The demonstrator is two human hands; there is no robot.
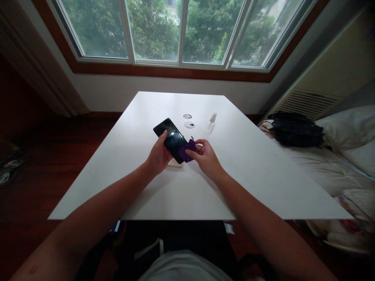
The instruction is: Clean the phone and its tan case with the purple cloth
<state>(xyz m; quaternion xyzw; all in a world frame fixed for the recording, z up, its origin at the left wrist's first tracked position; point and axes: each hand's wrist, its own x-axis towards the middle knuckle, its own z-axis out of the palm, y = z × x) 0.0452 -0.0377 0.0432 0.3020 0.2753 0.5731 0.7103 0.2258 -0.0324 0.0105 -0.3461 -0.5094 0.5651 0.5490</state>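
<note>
My left hand (158, 156) grips a black phone (170, 136) by its lower edge and holds it tilted above the white table (249, 175), screen up. My right hand (206, 156) is closed on a small purple cloth (187, 150) and presses it against the near right corner of the screen. A pale flat object (175, 164) lies on the table just under the phone, mostly hidden.
A small clear spray bottle (211, 123) stands just beyond my right hand. Two round cable openings (189, 121) sit in the tabletop behind the phone. A black bag (295, 128) rests on a bed at right. Windows fill the far wall.
</note>
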